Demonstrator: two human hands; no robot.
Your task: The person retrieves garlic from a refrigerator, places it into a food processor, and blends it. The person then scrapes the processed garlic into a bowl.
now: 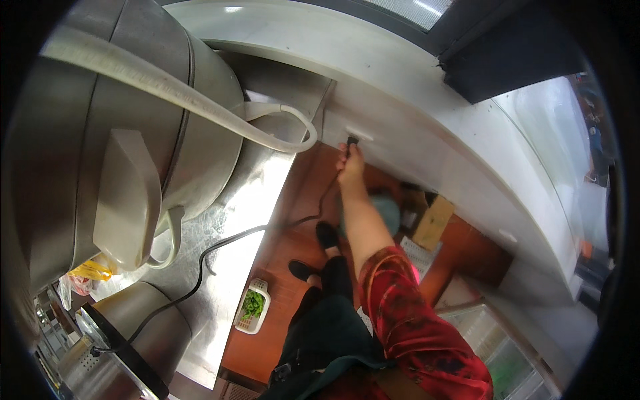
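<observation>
My right hand reaches out to the white wall and is closed around a black plug. The plug meets a pale socket low on the wall; whether its prongs are fully in cannot be made out. From the plug a black power cord hangs down, then crosses the steel table to an electric appliance with a perforated steel side and a black edge. My left hand is out of view.
A large steel barrel with white handles and a long curved white bar stands on the table. On the red-brown floor are a white basket of green leaves, a blurred bluish round object and a cardboard piece.
</observation>
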